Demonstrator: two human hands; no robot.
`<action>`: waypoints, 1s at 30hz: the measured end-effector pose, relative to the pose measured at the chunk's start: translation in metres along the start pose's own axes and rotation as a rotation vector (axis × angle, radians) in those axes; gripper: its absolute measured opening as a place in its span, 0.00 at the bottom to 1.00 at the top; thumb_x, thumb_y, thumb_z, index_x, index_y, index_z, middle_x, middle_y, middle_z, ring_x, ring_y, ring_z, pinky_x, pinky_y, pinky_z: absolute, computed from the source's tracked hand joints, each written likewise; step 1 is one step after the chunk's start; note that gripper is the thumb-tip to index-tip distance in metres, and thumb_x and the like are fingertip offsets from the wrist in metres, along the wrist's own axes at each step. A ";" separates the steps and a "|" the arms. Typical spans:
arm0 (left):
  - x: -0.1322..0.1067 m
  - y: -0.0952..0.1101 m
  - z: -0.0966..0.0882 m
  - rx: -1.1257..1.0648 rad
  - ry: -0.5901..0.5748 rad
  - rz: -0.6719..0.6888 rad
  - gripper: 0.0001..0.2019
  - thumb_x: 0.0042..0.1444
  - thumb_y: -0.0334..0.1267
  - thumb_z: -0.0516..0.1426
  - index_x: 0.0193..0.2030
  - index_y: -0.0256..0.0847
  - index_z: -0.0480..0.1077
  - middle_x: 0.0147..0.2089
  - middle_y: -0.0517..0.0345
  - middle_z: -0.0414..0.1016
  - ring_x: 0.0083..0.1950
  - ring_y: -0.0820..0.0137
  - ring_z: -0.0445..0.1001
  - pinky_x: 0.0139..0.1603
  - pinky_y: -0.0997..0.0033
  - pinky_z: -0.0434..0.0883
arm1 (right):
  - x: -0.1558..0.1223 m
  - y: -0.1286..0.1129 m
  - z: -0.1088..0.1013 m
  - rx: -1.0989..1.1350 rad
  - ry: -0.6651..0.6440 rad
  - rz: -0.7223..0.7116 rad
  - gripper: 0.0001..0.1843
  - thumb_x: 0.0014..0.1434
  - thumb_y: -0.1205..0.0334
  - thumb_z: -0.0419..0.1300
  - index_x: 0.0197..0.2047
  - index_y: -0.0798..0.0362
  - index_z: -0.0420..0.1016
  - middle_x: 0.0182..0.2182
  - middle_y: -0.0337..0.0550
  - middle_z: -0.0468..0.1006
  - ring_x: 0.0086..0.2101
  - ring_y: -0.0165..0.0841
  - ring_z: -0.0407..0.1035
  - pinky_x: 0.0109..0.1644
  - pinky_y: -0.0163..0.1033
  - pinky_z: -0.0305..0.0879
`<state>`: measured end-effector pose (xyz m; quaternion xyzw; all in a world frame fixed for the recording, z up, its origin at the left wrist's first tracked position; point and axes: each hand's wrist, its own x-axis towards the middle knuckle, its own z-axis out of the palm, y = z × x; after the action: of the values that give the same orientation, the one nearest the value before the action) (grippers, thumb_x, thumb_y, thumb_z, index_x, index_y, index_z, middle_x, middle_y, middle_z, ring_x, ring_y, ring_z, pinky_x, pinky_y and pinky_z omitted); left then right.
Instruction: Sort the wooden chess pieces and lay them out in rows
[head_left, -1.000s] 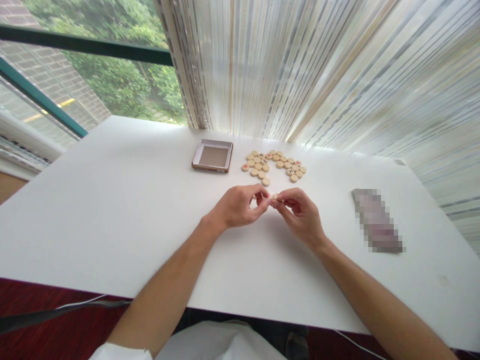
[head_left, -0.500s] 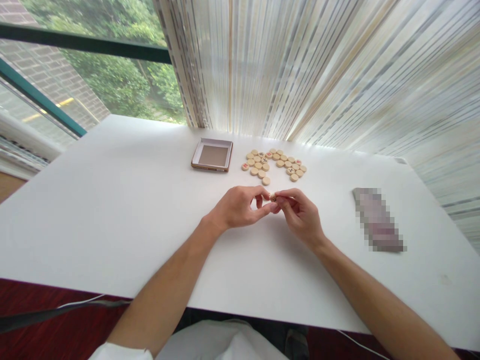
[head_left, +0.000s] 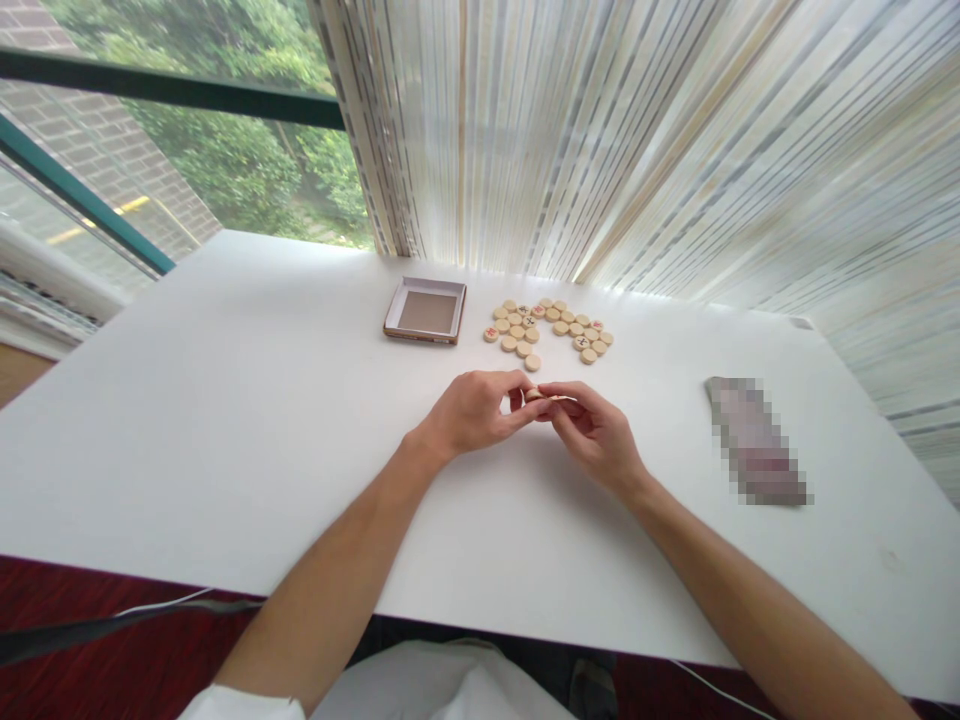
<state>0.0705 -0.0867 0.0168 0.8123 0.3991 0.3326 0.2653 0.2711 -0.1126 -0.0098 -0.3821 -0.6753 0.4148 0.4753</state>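
Note:
My left hand (head_left: 471, 412) and my right hand (head_left: 596, 435) meet fingertip to fingertip above the middle of the white table (head_left: 225, 400). Both are pinched round small round wooden game pieces (head_left: 534, 395), of which only a pale edge shows between the fingers. How many pieces they hold is hidden. Just beyond the hands lies a loose cluster of several more wooden discs (head_left: 547, 328), some marked red or black. An open shallow cardboard box (head_left: 426, 311) sits left of the cluster.
A blurred dark flat object (head_left: 756, 440) lies on the table to the right. Striped curtains hang behind the table's far edge, and a window is at the left. A thin cable runs below the near edge.
My right hand has slid slightly left and closer to my left hand, and the piece between the fingertips has shifted left with it. The cluster and the box have not moved.

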 end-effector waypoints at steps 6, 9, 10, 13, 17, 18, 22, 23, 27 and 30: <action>0.001 0.000 -0.013 -0.107 -0.004 -0.082 0.14 0.63 0.49 0.59 0.38 0.40 0.76 0.31 0.62 0.77 0.27 0.77 0.67 0.31 0.76 0.63 | 0.002 -0.007 -0.002 -0.066 0.046 -0.017 0.09 0.67 0.61 0.61 0.50 0.48 0.75 0.43 0.45 0.79 0.39 0.35 0.79 0.46 0.45 0.78; 0.001 -0.006 -0.030 -0.150 -0.014 -0.199 0.17 0.63 0.52 0.56 0.40 0.39 0.76 0.32 0.58 0.79 0.28 0.75 0.69 0.30 0.75 0.64 | 0.003 -0.007 -0.003 -0.101 0.104 -0.029 0.08 0.67 0.62 0.60 0.49 0.49 0.76 0.42 0.45 0.79 0.37 0.34 0.78 0.44 0.44 0.77; 0.001 -0.009 -0.036 -0.156 -0.020 -0.239 0.18 0.63 0.52 0.56 0.41 0.39 0.76 0.34 0.57 0.80 0.30 0.73 0.71 0.31 0.75 0.64 | 0.003 -0.006 -0.004 -0.104 0.123 -0.031 0.08 0.67 0.62 0.59 0.48 0.49 0.76 0.41 0.45 0.79 0.36 0.34 0.78 0.44 0.44 0.77; -0.002 -0.022 -0.054 -0.147 -0.137 -0.350 0.19 0.62 0.53 0.55 0.41 0.39 0.77 0.38 0.54 0.82 0.37 0.69 0.75 0.35 0.74 0.66 | 0.003 -0.004 -0.005 -0.095 0.167 -0.033 0.08 0.67 0.61 0.59 0.48 0.49 0.76 0.39 0.44 0.79 0.35 0.34 0.77 0.43 0.44 0.76; -0.008 -0.032 -0.072 -0.100 -0.407 -0.480 0.21 0.60 0.56 0.54 0.38 0.40 0.80 0.38 0.56 0.83 0.29 0.71 0.71 0.31 0.73 0.64 | 0.004 -0.001 -0.006 -0.087 0.188 -0.028 0.08 0.67 0.60 0.59 0.48 0.49 0.76 0.37 0.44 0.79 0.35 0.34 0.76 0.43 0.45 0.75; -0.009 -0.032 -0.075 -0.107 -0.465 -0.509 0.22 0.59 0.57 0.55 0.38 0.41 0.80 0.38 0.56 0.83 0.26 0.73 0.69 0.30 0.73 0.64 | 0.004 -0.001 -0.006 -0.088 0.188 -0.026 0.08 0.67 0.60 0.59 0.48 0.49 0.76 0.37 0.44 0.79 0.35 0.34 0.76 0.43 0.45 0.75; -0.014 -0.028 -0.079 -0.167 -0.644 -0.583 0.20 0.54 0.57 0.59 0.38 0.41 0.80 0.40 0.55 0.83 0.21 0.76 0.67 0.29 0.74 0.65 | 0.004 -0.002 -0.006 -0.096 0.191 -0.018 0.08 0.67 0.60 0.59 0.47 0.49 0.76 0.36 0.43 0.79 0.35 0.34 0.76 0.43 0.44 0.75; -0.014 -0.027 -0.079 -0.172 -0.664 -0.592 0.20 0.54 0.56 0.60 0.38 0.41 0.80 0.39 0.55 0.83 0.21 0.77 0.67 0.29 0.74 0.66 | 0.004 -0.002 -0.006 -0.098 0.191 -0.017 0.07 0.67 0.60 0.59 0.47 0.49 0.76 0.36 0.43 0.79 0.35 0.34 0.76 0.43 0.44 0.75; -0.014 -0.025 -0.074 -0.179 -0.689 -0.599 0.19 0.53 0.56 0.61 0.35 0.41 0.80 0.36 0.56 0.83 0.20 0.77 0.67 0.28 0.75 0.66 | 0.005 -0.002 -0.007 -0.110 0.192 -0.014 0.07 0.67 0.59 0.59 0.47 0.49 0.76 0.36 0.43 0.79 0.35 0.34 0.76 0.43 0.45 0.76; -0.012 -0.020 -0.071 -0.229 -0.664 -0.579 0.19 0.52 0.56 0.62 0.35 0.40 0.78 0.35 0.56 0.82 0.20 0.76 0.68 0.27 0.75 0.65 | 0.005 -0.003 -0.007 -0.133 0.190 -0.019 0.08 0.67 0.58 0.59 0.47 0.49 0.76 0.36 0.44 0.79 0.36 0.35 0.76 0.43 0.45 0.77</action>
<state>0.0027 -0.0743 0.0444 0.6951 0.4638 0.0082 0.5492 0.2761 -0.1078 -0.0043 -0.4441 -0.6566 0.3266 0.5147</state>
